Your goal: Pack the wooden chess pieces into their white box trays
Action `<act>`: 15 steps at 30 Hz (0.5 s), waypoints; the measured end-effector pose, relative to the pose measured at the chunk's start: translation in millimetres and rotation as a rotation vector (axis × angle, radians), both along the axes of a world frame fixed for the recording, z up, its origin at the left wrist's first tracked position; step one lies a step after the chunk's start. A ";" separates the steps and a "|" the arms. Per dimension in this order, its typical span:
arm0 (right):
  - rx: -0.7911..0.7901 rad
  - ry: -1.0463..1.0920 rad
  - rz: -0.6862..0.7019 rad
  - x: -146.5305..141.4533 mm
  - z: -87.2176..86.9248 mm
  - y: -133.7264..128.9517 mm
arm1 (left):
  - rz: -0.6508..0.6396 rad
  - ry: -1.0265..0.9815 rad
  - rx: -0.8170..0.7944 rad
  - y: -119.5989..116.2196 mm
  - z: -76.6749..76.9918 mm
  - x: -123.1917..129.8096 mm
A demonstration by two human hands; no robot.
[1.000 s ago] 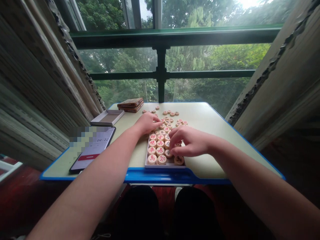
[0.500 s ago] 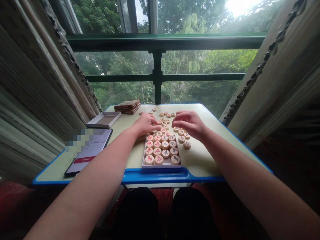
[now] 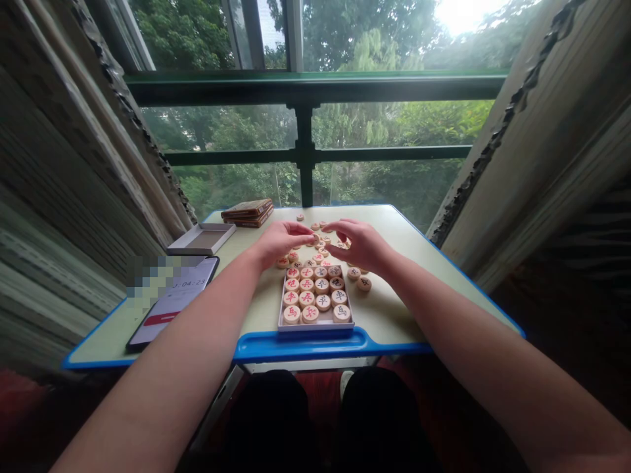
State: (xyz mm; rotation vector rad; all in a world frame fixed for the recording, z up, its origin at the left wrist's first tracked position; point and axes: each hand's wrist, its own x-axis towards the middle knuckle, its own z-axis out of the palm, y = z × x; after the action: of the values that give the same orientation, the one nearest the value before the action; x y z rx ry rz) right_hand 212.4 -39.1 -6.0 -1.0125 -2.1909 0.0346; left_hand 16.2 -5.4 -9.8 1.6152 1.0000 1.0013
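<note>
Xiangqi pieces [image 3: 322, 285] line a shallow box [image 3: 315, 328] on the worktop [image 3: 394, 318]; the left hand [image 3: 277, 242] pinches another piece [image 3: 316, 239] between its fingers, the right hand's [image 3: 362, 243] spread apart just beside.

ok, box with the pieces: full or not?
Not full: the box has a gap in its nearest row, between two red-marked pieces and one black-marked piece.

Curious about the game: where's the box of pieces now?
In the head view, the box sits centrally by the blue table edge, right of the phone.
</note>
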 end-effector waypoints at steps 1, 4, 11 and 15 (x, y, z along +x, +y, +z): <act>0.019 -0.011 -0.013 0.8 0.5 0.0 | 0.019 0.003 -0.017 -0.9 1.8 -0.5; 0.035 -0.061 -0.034 1.5 -0.3 0.5 | 0.078 0.015 -0.039 -2.5 5.9 -2.0; 0.078 -0.163 0.005 -4.6 -5.4 0.9 | 0.009 0.039 -0.062 -2.8 7.0 -4.2; 0.099 -0.174 0.026 -4.9 -5.5 0.8 | -0.022 0.052 -0.056 -4.4 7.6 -3.1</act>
State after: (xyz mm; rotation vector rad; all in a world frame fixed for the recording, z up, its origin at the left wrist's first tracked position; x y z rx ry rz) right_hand 207.5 -38.3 -11.5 -0.9623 -2.3379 -0.1542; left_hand 13.1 -9.8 -2.2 1.6096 1.0342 0.9130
